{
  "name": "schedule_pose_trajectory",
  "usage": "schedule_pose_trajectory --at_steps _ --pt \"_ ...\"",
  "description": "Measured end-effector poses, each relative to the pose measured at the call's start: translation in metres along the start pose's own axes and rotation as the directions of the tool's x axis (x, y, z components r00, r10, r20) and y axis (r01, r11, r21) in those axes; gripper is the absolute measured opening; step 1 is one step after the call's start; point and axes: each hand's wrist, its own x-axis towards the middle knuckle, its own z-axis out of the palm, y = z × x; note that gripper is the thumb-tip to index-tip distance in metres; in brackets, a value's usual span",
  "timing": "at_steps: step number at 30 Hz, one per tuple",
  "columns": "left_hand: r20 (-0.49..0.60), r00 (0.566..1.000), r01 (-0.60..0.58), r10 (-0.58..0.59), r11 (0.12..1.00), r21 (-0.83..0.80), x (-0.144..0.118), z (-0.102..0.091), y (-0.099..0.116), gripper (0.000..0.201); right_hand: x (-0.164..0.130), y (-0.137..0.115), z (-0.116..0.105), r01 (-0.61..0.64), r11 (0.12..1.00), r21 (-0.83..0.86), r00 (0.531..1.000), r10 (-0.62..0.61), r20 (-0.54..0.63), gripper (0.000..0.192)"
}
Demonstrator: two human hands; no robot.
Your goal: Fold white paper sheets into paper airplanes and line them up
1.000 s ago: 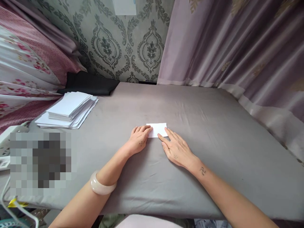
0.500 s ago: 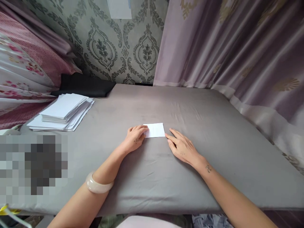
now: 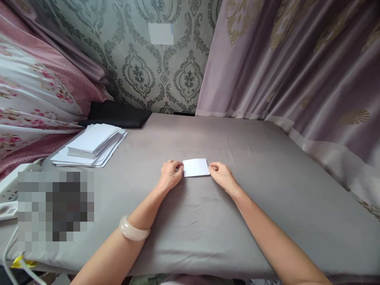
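Left hand (image 3: 171, 177) knuckles up, fingers curled together, fingertips pinching the left short edge of the folded paper (image 3: 196, 167). Right hand (image 3: 222, 177) same on the other side: fingers bunched, tips on the right short edge. Whether the thumbs are under the paper can't be told. Both hands rest on the grey sheet (image 3: 267, 206), wrists down, forearms running back toward the camera. Pale bangle (image 3: 133, 230) on the left forearm, well back from the wrist.

Paper is small, white, rectangular, lying flat or nearly flat on the sheet between the two hands, about mid-surface, long side running left to right. Small dark marks on the backs of both hands, too small to read.

Further out: stack of white paper (image 3: 92, 145), loosely fanned, on the sheet's far left, well apart from the hands. Just behind the stack, a black cushion (image 3: 118, 114) against the wall. Patterned grey-green wallpaper (image 3: 160, 75) at the back, with a white slip (image 3: 160, 33) stuck on it high up. Mauve curtain (image 3: 297, 67) hanging along the right side and back corner, hem lying on the sheet's edge. Pink floral fabric (image 3: 38, 91) bunched at left. White cable (image 3: 12, 253) at lower left, next to a blurred-out patch.
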Motion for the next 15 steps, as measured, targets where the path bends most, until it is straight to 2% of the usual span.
schedule_pose_trajectory --at_steps 4,8,12,15 --pt "0.007 0.999 0.032 -0.032 0.999 -0.028 0.002 -0.001 0.000 0.026 0.005 -0.005 0.005 -0.026 0.986 0.162 0.998 0.016 0.063 0.033" --pt "0.009 0.999 0.052 -0.051 0.995 -0.080 0.002 -0.001 0.001 0.026 0.008 -0.012 0.005 -0.059 0.945 0.322 0.981 -0.006 0.196 0.037" --pt "0.004 0.998 0.062 -0.062 0.986 -0.154 0.001 0.000 0.001 0.025 0.013 -0.015 0.005 -0.071 0.897 0.437 0.941 -0.085 0.326 0.041" --pt "0.001 0.997 0.070 -0.072 0.967 -0.246 0.001 -0.001 0.001 0.031 0.017 -0.015 0.003 -0.038 0.856 0.515 0.913 -0.180 0.366 0.041"
